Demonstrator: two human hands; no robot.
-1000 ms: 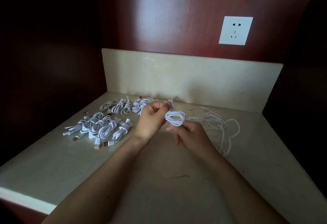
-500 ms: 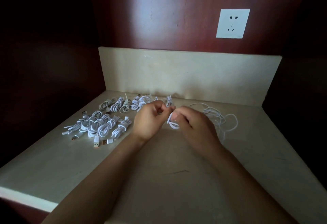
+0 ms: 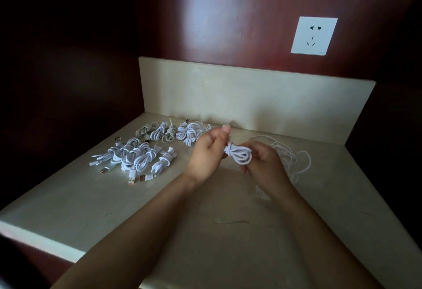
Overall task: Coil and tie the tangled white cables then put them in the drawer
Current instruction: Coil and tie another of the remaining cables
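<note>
— Red-brown wall panelling (image 3: 228, 14) and a pale backsplash (image 3: 251, 96) are seen behind the counter (image 3: 205, 231). What is changed from half a second back?

— The coil (image 3: 239, 155) is brought out from behind the right grip (image 3: 265, 165), which is clenched round its loops. The free end (image 3: 226, 126) is pinched in the left grip (image 3: 206, 151) and drawn upward. A wrap is judged to be pulled tight, so this tie is nearly made.

— And the rest?

— Tied bundles (image 3: 146, 151) are laid at the left. Loose cables (image 3: 294, 158) are left uncoiled at the right. No drawer is shown.

— Room for moving?

— Bare stone is shown under the forearms. The front edge is cut close at the left, and the bundles are best kept clear of.
</note>
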